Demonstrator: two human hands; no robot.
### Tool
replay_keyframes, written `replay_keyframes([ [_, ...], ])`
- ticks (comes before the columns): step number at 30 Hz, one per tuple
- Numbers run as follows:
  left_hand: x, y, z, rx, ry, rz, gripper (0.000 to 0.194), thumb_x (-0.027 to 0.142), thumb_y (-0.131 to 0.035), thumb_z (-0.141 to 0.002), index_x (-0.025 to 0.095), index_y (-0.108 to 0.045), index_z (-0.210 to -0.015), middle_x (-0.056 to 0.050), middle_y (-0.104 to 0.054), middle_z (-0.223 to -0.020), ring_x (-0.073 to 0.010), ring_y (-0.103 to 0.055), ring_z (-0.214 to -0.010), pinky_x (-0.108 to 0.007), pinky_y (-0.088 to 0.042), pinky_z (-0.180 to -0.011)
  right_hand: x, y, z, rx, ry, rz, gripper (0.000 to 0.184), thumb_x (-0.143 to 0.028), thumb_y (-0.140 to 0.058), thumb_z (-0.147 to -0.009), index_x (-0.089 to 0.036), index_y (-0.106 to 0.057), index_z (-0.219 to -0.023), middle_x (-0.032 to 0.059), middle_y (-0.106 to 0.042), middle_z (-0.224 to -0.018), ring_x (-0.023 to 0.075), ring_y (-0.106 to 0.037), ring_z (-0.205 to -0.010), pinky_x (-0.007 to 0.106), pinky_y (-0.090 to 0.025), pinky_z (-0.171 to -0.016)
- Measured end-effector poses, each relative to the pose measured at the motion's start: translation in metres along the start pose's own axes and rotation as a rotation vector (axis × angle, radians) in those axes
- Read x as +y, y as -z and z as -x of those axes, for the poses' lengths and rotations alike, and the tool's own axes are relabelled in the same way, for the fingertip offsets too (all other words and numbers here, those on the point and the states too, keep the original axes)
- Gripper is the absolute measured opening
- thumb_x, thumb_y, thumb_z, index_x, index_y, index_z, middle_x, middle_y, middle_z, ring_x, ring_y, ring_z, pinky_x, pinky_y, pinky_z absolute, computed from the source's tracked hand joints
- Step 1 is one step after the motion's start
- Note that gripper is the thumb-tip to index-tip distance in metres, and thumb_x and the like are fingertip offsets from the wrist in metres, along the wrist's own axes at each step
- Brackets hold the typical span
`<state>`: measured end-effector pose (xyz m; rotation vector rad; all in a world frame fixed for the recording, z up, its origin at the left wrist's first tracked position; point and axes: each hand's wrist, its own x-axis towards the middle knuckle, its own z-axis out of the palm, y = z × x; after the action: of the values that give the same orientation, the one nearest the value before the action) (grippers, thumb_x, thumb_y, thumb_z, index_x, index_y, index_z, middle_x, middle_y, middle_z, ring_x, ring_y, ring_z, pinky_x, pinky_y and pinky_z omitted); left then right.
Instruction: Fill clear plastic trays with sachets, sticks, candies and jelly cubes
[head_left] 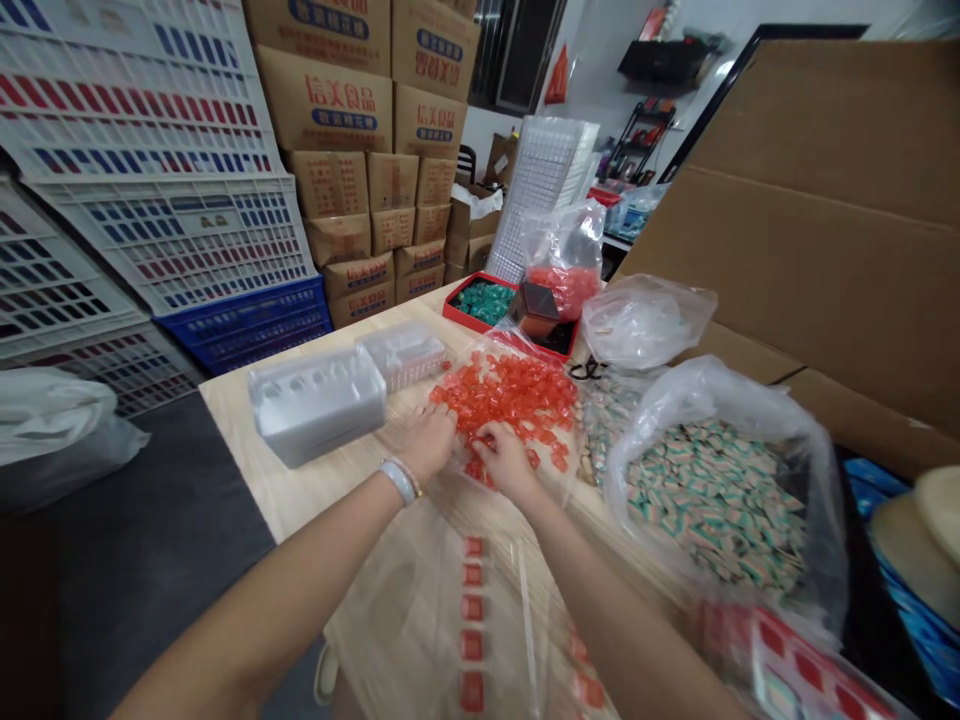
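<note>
A heap of small translucent orange-red pieces (502, 390) lies on a clear plastic bag on the table. At its near left edge is my left hand (431, 440), fingers bent together; what they hold is hidden. My right hand (506, 460) reaches into the near side of the heap, thumb and fingers closed in a pinch. Too small to make out is whatever sits between those fingertips. Nearer to me, between my forearms, a clear plastic strip (499, 610) holds a row of several square orange-red pieces (472, 607).
Clear plastic trays (319, 405) stand on the left of the wooden table (247, 430). A red box (459, 308) with green pieces is behind the heap. At right sits an open bag of striped pieces (712, 500). Cardboard (825, 220) rises behind it; crates (225, 240) are stacked far left.
</note>
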<state>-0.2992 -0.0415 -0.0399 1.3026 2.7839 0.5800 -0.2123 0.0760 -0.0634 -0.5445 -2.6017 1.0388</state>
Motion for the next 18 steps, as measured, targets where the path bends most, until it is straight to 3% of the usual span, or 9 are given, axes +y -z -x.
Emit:
replay_keyframes([
  [2,0.0,0.001,0.003,0.005,0.014,0.032,0.013,0.016,-0.049,-0.071,0.014,-0.058,-0.08,-0.01,-0.059,-0.087,-0.0234,-0.051,-0.089,-0.036,-0.034,-0.081,0.005,0.005,0.001,0.043,-0.097,-0.314,0.004,-0.022,-0.05,-0.069,-0.018,-0.049,-0.071,-0.0015,-0.051,-0.069,0.012,-0.05,-0.063,0.025,-0.041,-0.061],
  [4,0.0,0.001,0.006,0.016,0.026,0.062,0.016,0.015,-0.049,-0.071,0.015,-0.058,-0.084,-0.008,-0.06,-0.085,-0.0209,-0.053,-0.083,-0.034,-0.036,-0.077,0.006,0.01,0.004,0.007,-0.21,-0.595,0.012,-0.029,-0.052,-0.067,-0.019,-0.048,-0.073,-0.004,-0.049,-0.062,0.0104,-0.048,-0.053,0.024,-0.04,-0.052],
  [6,0.0,0.0,0.007,0.024,0.06,0.247,0.022,0.013,-0.048,-0.069,0.017,-0.058,-0.089,-0.006,-0.06,-0.084,-0.0181,-0.053,-0.079,-0.031,-0.037,-0.075,0.006,0.012,0.007,-0.054,-0.286,-0.757,0.019,-0.031,-0.054,-0.065,-0.019,-0.05,-0.079,-0.0053,-0.048,-0.06,0.0093,-0.046,-0.047,0.023,-0.039,-0.046],
  [8,0.0,-0.001,0.006,0.006,0.133,0.617,0.023,0.012,-0.049,-0.067,0.017,-0.06,-0.086,-0.003,-0.06,-0.082,-0.0165,-0.052,-0.078,-0.028,-0.037,-0.076,0.006,0.012,0.01,-0.067,-0.304,-0.755,0.02,-0.03,-0.053,-0.065,-0.02,-0.054,-0.082,-0.0048,-0.049,-0.06,0.0091,-0.046,-0.046,0.023,-0.039,-0.047],
  [10,0.001,0.0,0.002,-0.034,0.205,0.949,0.018,0.012,-0.05,-0.065,0.016,-0.062,-0.078,-0.002,-0.06,-0.076,-0.0152,-0.052,-0.075,-0.027,-0.037,-0.073,0.005,0.011,0.011,-0.002,-0.255,-0.609,0.019,-0.026,-0.052,-0.065,-0.02,-0.058,-0.082,-0.0024,-0.052,-0.064,0.0104,-0.048,-0.051,0.026,-0.041,-0.053],
  [14,0.004,0.005,-0.004,-0.128,0.27,1.167,0.015,0.026,-0.051,-0.067,0.014,-0.058,-0.073,0.001,-0.055,-0.06,-0.0111,-0.05,-0.057,-0.022,-0.037,-0.055,-0.002,0.01,0.007,0.185,-0.013,-0.344,0.024,-0.019,-0.053,-0.065,-0.021,-0.062,-0.087,0.0038,-0.055,-0.086,0.0153,-0.052,-0.077,0.031,-0.041,-0.074],
  [18,0.009,0.006,-0.004,-0.141,0.324,1.325,0.024,0.038,-0.052,-0.067,0.014,-0.053,-0.068,0.003,-0.05,-0.058,-0.0077,-0.047,-0.051,-0.019,-0.033,-0.049,-0.015,0.011,0.003,0.072,-0.058,-0.578,0.025,-0.02,-0.052,-0.067,-0.019,-0.059,-0.091,0.0032,-0.059,-0.084,0.0143,-0.054,-0.075,0.03,-0.043,-0.072],
])
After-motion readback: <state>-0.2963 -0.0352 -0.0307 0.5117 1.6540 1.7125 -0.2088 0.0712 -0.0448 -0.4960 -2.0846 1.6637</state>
